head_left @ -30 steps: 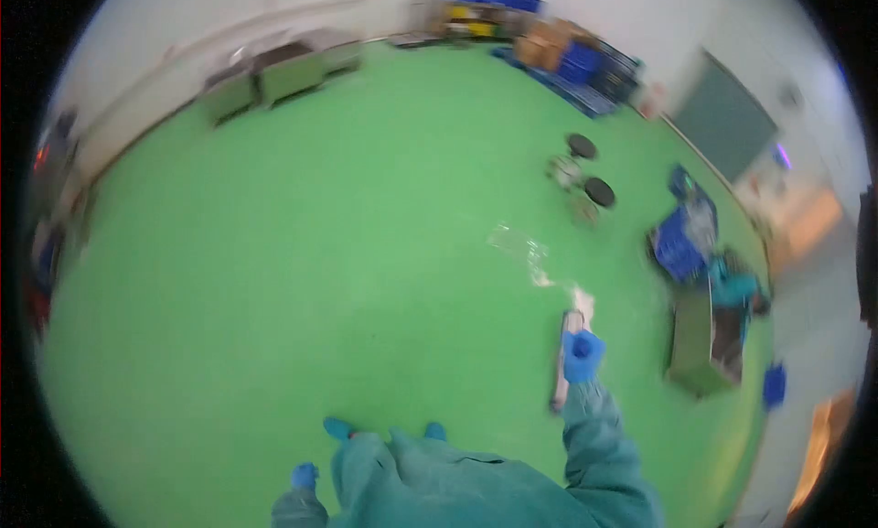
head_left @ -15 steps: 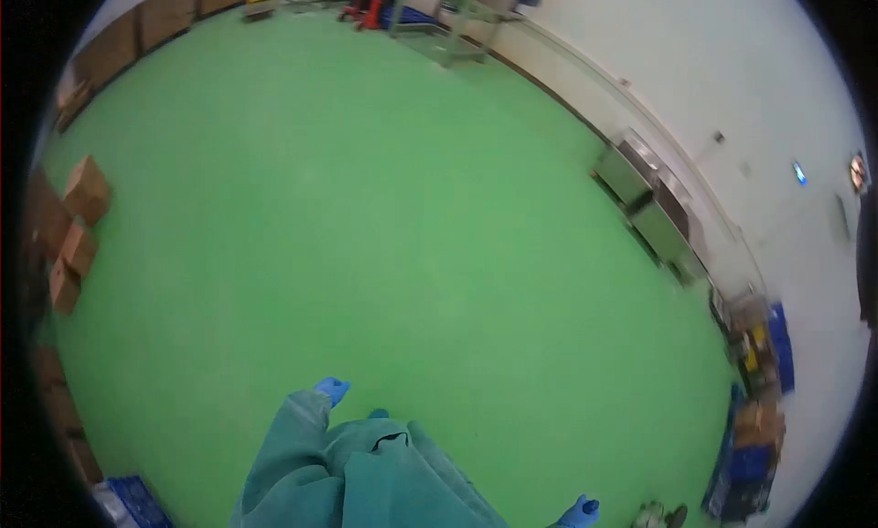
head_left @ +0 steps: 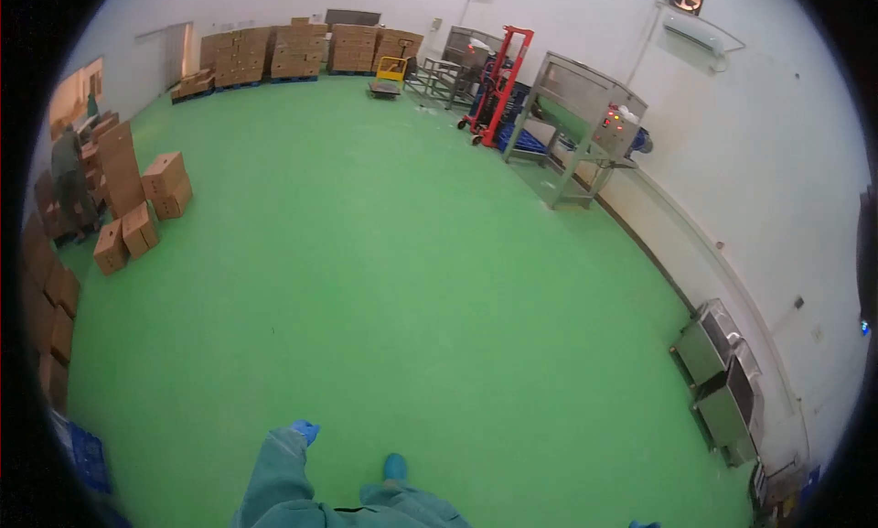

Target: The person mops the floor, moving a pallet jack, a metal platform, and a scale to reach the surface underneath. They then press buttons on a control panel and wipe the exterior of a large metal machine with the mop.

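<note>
My left hand [head_left: 306, 431], in a blue glove, hangs in front of my green gown [head_left: 279, 473] with its fingers curled in. Nothing shows in it, and it touches nothing. Only a blue-gloved sliver of my right hand [head_left: 645, 525] shows at the bottom edge; its fingers are cut off from view. Between them, one blue boot [head_left: 394, 467] stands out on the green floor [head_left: 393, 299].
Cartons [head_left: 165, 182] stand at the left near a person [head_left: 69, 176]. Stacked boxes [head_left: 240, 57] line the back, beside a yellow pallet truck [head_left: 390, 70]. A red stacker [head_left: 503, 89], a steel machine [head_left: 585, 98] and steel bins [head_left: 727, 395] are along the right wall.
My view has tilted up, bringing the far wall, machines and a person into sight. My left hand sits lower in view, and my right hand has mostly slipped out at the bottom.
</note>
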The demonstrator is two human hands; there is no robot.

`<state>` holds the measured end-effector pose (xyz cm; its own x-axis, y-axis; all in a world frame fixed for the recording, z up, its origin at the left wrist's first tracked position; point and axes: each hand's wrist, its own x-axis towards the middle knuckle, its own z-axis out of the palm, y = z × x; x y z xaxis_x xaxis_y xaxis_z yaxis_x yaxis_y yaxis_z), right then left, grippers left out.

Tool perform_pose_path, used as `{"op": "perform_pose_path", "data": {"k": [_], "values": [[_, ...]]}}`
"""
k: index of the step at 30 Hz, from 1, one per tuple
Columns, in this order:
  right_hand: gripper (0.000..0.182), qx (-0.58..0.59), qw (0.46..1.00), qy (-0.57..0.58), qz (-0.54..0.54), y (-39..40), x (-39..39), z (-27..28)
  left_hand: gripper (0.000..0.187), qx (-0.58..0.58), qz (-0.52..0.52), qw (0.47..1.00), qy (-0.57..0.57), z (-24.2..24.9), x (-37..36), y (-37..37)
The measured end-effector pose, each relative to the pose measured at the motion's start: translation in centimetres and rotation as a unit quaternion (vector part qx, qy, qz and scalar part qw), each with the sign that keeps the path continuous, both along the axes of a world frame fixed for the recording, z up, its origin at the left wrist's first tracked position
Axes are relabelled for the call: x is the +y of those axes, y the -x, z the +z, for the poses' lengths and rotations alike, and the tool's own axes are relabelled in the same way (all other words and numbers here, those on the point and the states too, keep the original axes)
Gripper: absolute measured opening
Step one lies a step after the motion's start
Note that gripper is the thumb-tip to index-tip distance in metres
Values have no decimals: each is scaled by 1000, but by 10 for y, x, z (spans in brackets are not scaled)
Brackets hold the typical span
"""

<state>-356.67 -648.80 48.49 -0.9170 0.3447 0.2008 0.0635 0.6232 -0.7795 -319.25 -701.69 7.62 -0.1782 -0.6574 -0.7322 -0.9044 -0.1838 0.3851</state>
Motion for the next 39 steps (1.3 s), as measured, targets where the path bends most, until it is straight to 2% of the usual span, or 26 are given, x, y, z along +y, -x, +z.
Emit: {"op": "perform_pose_path", "data": {"k": [1, 3, 4, 6, 7, 8, 9, 10, 11, 12, 13, 14, 16, 18, 19, 22, 24, 25, 26, 27, 29, 33, 35, 36, 37, 39], "values": [[27, 20, 996, 37, 76, 17, -43, 21, 51, -9, 6, 1000, 0, -5, -13, -7], [30, 62, 972, 103, 203, 60, -128, 53, 45, -49, 127, 989, 50, -5, -31, -6], [29, 84, 955, 127, 253, 85, -169, 62, 45, -52, 136, 988, 50, -6, -36, -3], [21, 89, 895, 310, 309, 122, -251, 71, 37, 163, 270, 949, 4, 3, -30, 5], [21, 85, 894, 307, 315, 134, -288, 75, 33, 169, 318, 933, 10, 16, -26, 6], [20, 91, 864, 322, 376, 147, -325, 79, 30, 177, 364, 914, 19, 23, -29, 13], [18, 97, 830, 337, 434, 159, -358, 78, 29, 158, 407, 900, 24, 9, -35, 13], [18, 98, 825, 339, 441, 179, -387, 74, 28, 139, 449, 882, 29, -23, -25, 1], [18, 100, 800, 325, 494, 199, -417, 69, 28, 244, 495, 833, 29, -57, -19, -21], [17, 103, 771, 310, 546, 218, -449, 66, 29, 28, 182, 982, 37, -76, -13, -22], [17, 103, 765, 312, 553, 232, -483, 62, 31, -190, -149, 965, 105, -71, -7, -16], [16, 135, 766, 329, 536, 242, -517, 57, 30, -191, -121, 972, 62, -67, -2, -16], [16, 167, 761, 350, 520, 272, -581, 45, 28, -150, 18, 988, -4, -64, -29, 0], [14, 158, 695, 322, 623, 315, -645, 27, 27, -135, 38, 990, -7, -60, -90, 26], [14, 156, 694, 320, 625, 333, -677, 17, 26, -129, 19, 991, 9, -61, -129, 42], [15, 191, 705, 277, 625, 378, -773, 4, 25, -119, -130, 975, 138, -59, -276, 99], [18, 219, 703, 269, 621, 397, -842, -2, 27, -47, -142, 968, 203, -65, -405, 143], [21, 196, 726, 304, 585, 401, -873, -5, 24, 63, 116, 985, 112, -59, -465, 172], [21, 191, 730, 312, 577, 406, -906, -6, 30, 52, 244, 966, 71, 61, -524, 231], [21, 184, 738, 297, 577, 414, -939, -8, 37, 195, 326, 921, 80, 7, -582, 240], [20, 155, 739, 305, 580, 440, -1010, -28, 35, 290, 303, 895, 153, 41, -688, 288], [21, 109, 745, 316, 577, 482, -1152, -63, 34, 278, 255, 902, 209, 57, -855, 337], [21, 132, 715, 415, 546, 507, -1216, -63, 33, 143, 189, 950, 203, 63, -903, 339], [21, 127, 717, 417, 544, 524, -1247, -59, 32, 121, 236, 948, 177, 65, -911, 339], [16, 79, 740, 393, 540, 538, -1274, -57, 31, 100, 284, 942, 151, 68, -918, 339], [21, 29, 763, 372, 528, 560, -1344, -47, 30, -33, 139, 985, 100, -27, -933, 294]]}}
